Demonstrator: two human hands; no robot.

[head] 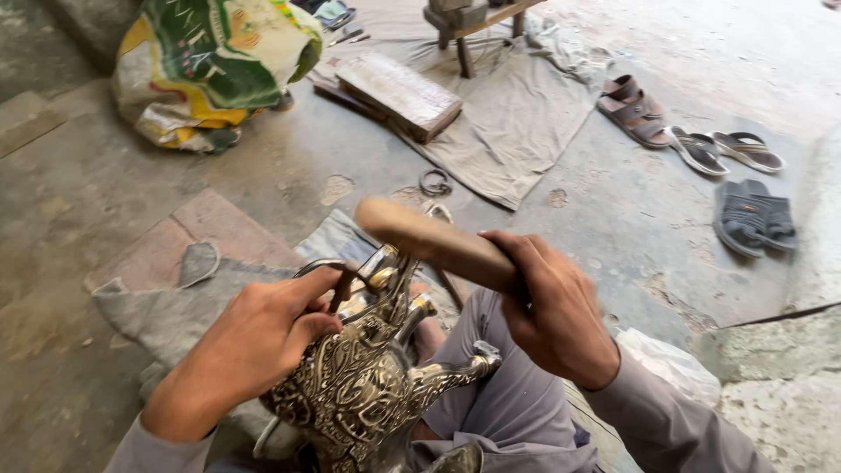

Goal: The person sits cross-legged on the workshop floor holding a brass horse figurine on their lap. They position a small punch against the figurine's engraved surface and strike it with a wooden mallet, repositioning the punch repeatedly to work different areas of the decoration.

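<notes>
An ornate engraved brass pot (355, 385) with a curved spout rests on my lap at the bottom centre. My left hand (254, 337) pinches a thin dark metal tool (343, 289) against the pot's upper part. Gripped in my right hand (547, 302) is a thick wooden mallet handle (429, 238), raised above the pot and pointing up to the left. The mallet's head is hidden by my hand.
A grey cloth (184, 302) lies on the concrete floor under my knees. A printed sack (210, 61) sits far left. A wooden block (399, 92) on a cloth, a small bench (469, 22) and several sandals (701, 149) lie beyond. A metal ring (434, 182) lies on the floor.
</notes>
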